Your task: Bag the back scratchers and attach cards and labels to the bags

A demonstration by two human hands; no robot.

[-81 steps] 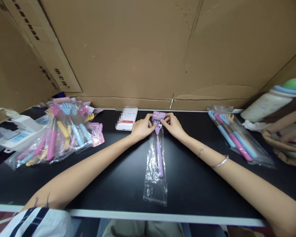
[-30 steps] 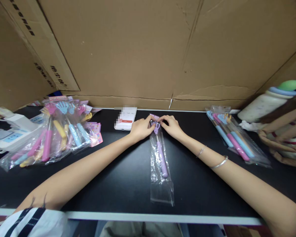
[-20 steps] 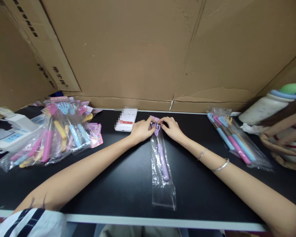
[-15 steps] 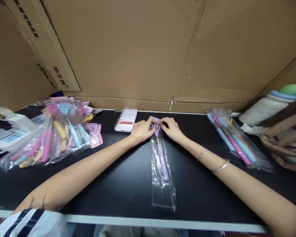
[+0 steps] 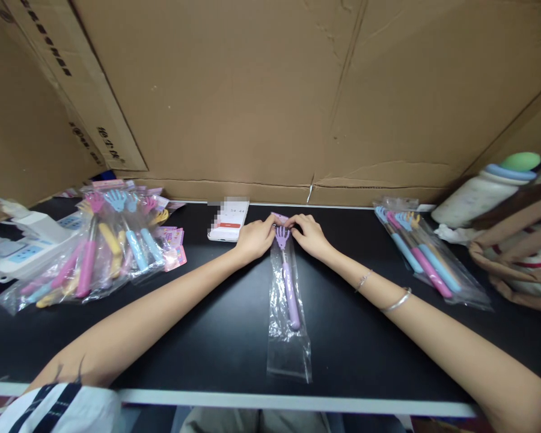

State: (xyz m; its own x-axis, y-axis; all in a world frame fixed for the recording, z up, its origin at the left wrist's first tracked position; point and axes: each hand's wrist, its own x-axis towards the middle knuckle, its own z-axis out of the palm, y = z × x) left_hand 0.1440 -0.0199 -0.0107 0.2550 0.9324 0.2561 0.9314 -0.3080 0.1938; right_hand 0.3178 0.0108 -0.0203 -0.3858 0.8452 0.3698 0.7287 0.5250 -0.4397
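A purple hand-shaped back scratcher (image 5: 288, 282) lies in a clear plastic bag (image 5: 289, 355) in the middle of the black table (image 5: 207, 325), pointing away from me. At the bag's far end sits a small pink header card (image 5: 280, 216), mostly covered by fingers. My left hand (image 5: 253, 237) and my right hand (image 5: 310, 234) both pinch that top end from either side, fingers closed on the card and bag.
A heap of bagged scratchers (image 5: 103, 240) and pink cards lies at the left beside a white power strip (image 5: 13, 246). A white phone (image 5: 228, 219) rests left of my hands. More bagged scratchers (image 5: 426, 255), a bottle (image 5: 482, 189) and a woven bag (image 5: 518, 252) are at the right. Cardboard walls (image 5: 270, 96) stand behind.
The pink header card, flat and showing at first, is now folded down under my fingers. Both hands stayed at the bag's top; the bag's tail shifted slightly left.
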